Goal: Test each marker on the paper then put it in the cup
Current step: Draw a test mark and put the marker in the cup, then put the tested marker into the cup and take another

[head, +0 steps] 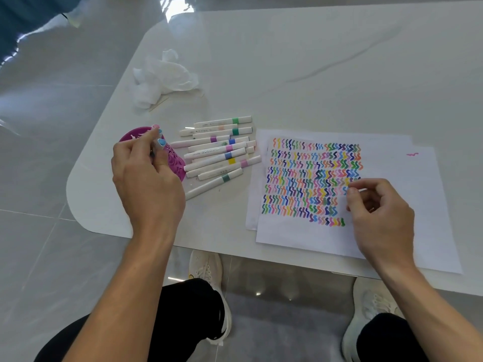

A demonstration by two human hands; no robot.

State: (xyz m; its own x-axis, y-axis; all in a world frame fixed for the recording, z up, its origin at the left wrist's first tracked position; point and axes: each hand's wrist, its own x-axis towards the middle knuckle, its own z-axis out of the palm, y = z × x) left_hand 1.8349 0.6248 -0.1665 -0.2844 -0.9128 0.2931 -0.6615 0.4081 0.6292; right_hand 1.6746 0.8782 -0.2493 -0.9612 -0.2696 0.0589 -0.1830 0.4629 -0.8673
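The left hand (146,176) grips a marker (160,143) with a pale blue end, fingers curled round its barrel. It holds it at the near side of the purple cup (177,167), which stands close to the table's left edge. Two other ends, one pink and one blue, poke up at the cup's rim (156,128).

Just right of the cup lies a loose pile of capped white markers (219,152) with coloured bands, most pointing toward the paper (308,239). The paper is filled with rows of small squiggles in many colours. It lies on top of other sheets, and one of these bears a single pink squiggle (412,154) at its far right.

The right hand (380,215) rests over the paper's right part. Its fingers are loosely curled, the thumb is near the forefinger, and nothing shows between them.

A crumpled white tissue (162,77) lies farther back on the white table (313,61). Black trousers and pale shoes show below the near edge.
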